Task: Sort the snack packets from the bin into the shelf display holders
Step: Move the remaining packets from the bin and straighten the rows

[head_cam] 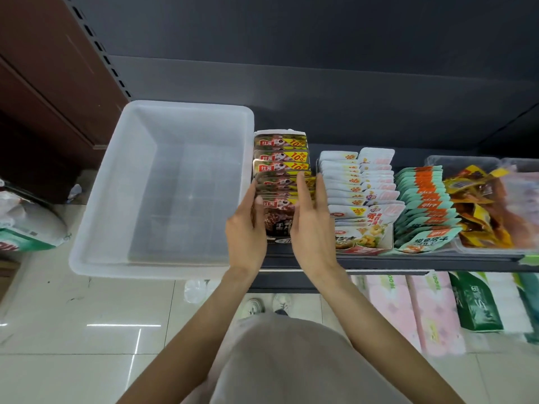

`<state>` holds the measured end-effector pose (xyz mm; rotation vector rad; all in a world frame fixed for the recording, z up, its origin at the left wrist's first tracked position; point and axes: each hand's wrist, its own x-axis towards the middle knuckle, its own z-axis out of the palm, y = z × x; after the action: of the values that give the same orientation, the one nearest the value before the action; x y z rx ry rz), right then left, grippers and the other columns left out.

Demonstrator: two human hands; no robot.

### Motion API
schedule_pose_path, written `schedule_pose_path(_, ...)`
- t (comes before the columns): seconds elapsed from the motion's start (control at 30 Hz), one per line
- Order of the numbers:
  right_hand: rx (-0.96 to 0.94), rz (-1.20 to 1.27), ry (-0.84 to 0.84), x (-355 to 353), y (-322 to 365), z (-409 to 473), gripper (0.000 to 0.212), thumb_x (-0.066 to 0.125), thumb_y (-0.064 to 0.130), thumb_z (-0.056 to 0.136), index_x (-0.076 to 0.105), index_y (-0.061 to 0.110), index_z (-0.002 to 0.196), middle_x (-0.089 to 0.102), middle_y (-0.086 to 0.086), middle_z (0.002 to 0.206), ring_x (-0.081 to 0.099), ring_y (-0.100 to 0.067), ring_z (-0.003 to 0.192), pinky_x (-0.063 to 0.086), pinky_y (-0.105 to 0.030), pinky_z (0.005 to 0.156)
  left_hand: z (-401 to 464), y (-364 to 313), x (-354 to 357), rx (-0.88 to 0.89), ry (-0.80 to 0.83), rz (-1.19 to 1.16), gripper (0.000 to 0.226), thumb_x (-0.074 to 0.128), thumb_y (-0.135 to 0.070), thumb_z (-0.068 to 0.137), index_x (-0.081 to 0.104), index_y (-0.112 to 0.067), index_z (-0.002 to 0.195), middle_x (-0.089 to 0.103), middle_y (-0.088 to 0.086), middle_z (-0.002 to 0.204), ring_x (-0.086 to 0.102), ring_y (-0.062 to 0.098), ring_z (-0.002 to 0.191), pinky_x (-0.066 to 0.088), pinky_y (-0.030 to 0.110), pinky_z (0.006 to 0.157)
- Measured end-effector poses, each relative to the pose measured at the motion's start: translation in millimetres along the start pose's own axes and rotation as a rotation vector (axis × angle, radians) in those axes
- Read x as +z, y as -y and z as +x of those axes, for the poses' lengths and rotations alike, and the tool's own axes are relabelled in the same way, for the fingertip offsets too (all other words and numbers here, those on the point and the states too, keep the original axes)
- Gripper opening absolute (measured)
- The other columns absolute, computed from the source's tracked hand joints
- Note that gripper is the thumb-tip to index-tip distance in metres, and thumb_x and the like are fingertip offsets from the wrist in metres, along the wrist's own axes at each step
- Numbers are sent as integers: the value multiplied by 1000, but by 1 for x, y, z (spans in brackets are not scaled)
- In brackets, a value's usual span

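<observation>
From the head camera, a translucent white plastic bin point(163, 188) sits at the left end of the dark shelf point(408, 262), its near edge hanging past the shelf front; nothing lies in it and its ribbed floor shows through.

Just right of the bin stands a row of dark snack packets point(280, 158) with red labels and yellow 10% corners, filed upright one behind another from near to far. The left hand point(246, 228) presses against the left side of the nearest packets, thumb on their front face, and the right hand point(313, 225) lies flat along their right side, fingers straight and pointing far. Together they squeeze the front of the row between them; neither hand closes around a single packet.

Further right a cardboard display holder point(364, 249) carries two files of white packets point(358, 182). Beside it stands a file of teal-and-orange packets point(423, 205). At the far right a clear tray point(466, 164) holds loose yellow-and-orange packets point(478, 205) in a heap; the tray runs out of frame.

The holder around the dark packets is hidden by the hands. On the shelf below, pink tissue packs point(414, 310) and a green pack point(475, 304) are partly cut off by the upper shelf edge. Print on most packets is too small to read.
</observation>
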<state>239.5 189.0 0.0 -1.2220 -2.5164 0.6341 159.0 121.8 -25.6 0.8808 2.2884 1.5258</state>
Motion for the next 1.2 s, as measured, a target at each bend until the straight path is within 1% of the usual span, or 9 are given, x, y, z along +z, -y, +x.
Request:
schedule_pose_path(0.1,27,-126,127,-9,5,13,70,50,9,95,11,19,152,7,-20,157,56,-36,115,48,-41,93,14,4,-4,46,0,208,40,39,-22,100,46,-17,139,68,2,90,56,9,60,41,6,57)
schedule_pose_path(0.2,14,-161,219,-15,9,20,74,50,16,97,1,20,152,1,-20,157,37,-35,134,44,-40,99,18,3,-3,-47,44,136,42,41,-19,100,40,-15,142,63,7,120,62,19,100,51,25,86)
schedule_pose_path(0.3,-30,-108,141,-34,5,23,72,47,22,99,-2,21,152,-1,-16,159,12,-29,146,33,-36,109,17,-5,-3,-180,101,-16,52,43,-19,100,25,-16,148,39,4,147,39,16,133,31,19,100)
schedule_pose_path(0.43,-33,118,156,-53,-6,46,64,44,25,100,6,19,152,2,-2,160,7,-15,146,9,-10,100,21,-13,-2,-277,245,-274,63,44,-18,99,9,-26,150,34,-4,148,38,4,127,35,20,101)
schedule_pose_path(0.53,29,242,244,-45,-11,68,65,43,23,101,4,18,153,1,0,160,4,-11,146,2,-9,101,28,-14,5,-268,277,-343,65,46,-22,98,8,-32,150,40,-5,145,42,9,129,39,34,107)
schedule_pose_path(0.73,49,420,239,-14,3,74,67,46,20,98,7,17,153,3,3,160,5,-8,144,7,-13,102,35,-20,14,-285,193,-409,57,43,-22,100,16,-34,148,36,-6,149,38,9,133,33,38,112)
schedule_pose_path(0.97,16,147,320,-18,-4,80,64,43,26,100,9,11,152,-5,-3,160,1,-17,147,11,-26,115,37,-20,15,-246,202,-385,50,39,-22,101,19,-40,144,33,-9,150,35,7,134,30,36,114)
schedule_pose_path(1.07,-184,-124,158,-26,-9,93,48,42,27,101,38,4,142,8,-12,159,10,-23,147,15,-31,116,48,-22,12,-177,196,-199,52,37,-27,101,16,-29,149,21,-8,155,22,7,141,22,25,114)
schedule_pose_path(1.2,-394,-75,48,-42,-11,125,32,49,19,97,55,9,127,51,-9,135,45,-23,126,37,-38,106,70,-21,1,-52,162,23,51,41,-25,100,23,-24,148,15,-2,157,13,10,143,10,0,95)
